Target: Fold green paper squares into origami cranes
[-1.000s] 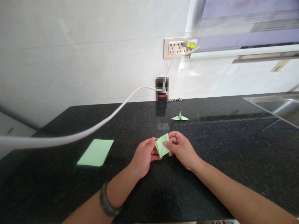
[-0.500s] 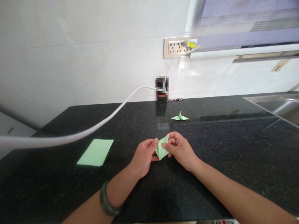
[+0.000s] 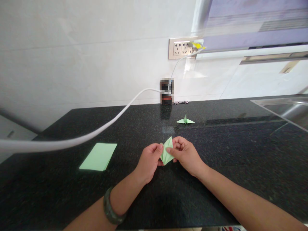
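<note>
Between my two hands is a piece of light green folded paper (image 3: 167, 151), creased into a narrow diamond with its tip pointing up. My left hand (image 3: 149, 160) pinches its left edge, thumb in front. On the right edge, my right hand (image 3: 186, 154) grips it with the thumb pressed on the front face and the other fingers curled behind. Those fingers partly hide the back of the paper. Farther back on the counter stands a finished green paper crane (image 3: 185, 120) with its wings spread.
A stack of green paper sheets (image 3: 98, 157) lies to the left on the dark counter (image 3: 60, 192). Against the wall stands a blurred-out upright device (image 3: 166, 91) with a white cable (image 3: 96, 139) crossing the left side. A metal sink (image 3: 288, 110) is at the far right.
The paper's upper tip has risen and its diamond looks narrower and taller. Both hands stay in nearly the same place, still holding its sides.
</note>
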Tool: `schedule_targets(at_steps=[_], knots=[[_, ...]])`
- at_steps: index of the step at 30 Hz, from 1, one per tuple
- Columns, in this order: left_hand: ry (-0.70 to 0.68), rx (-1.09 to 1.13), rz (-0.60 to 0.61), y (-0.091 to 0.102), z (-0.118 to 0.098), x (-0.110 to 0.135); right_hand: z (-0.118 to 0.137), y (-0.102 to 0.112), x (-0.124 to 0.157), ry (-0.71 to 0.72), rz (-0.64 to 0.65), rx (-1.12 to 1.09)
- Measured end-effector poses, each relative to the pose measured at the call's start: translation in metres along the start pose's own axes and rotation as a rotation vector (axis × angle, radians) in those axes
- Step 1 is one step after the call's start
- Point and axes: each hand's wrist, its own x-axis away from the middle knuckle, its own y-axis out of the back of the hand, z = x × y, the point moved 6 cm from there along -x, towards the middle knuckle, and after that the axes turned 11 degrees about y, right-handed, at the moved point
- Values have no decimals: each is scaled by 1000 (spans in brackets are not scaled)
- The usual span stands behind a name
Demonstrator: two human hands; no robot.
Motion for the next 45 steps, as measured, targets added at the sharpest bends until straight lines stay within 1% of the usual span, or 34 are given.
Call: schedule_targets(at_steps=[12,18,24,30,39,42,45], knots=[[-30,-5,-20,2,1,0,1,-4,1,17,28,25],[10,21,-13,2,2,-1,2,-4,2,38,47,24],[31,113,17,3,3,-2,10,-6,1,39,86,22],[28,141,8,3,2,-3,7,-1,1,4,4,62],[-21,83,-2,3,2,-3,4,-1,2,-17,10,51],[-28,57,-3,3,2,-2,6,-2,2,11,18,37],[-28,23,3,3,2,-2,11,-1,0,70,8,11]])
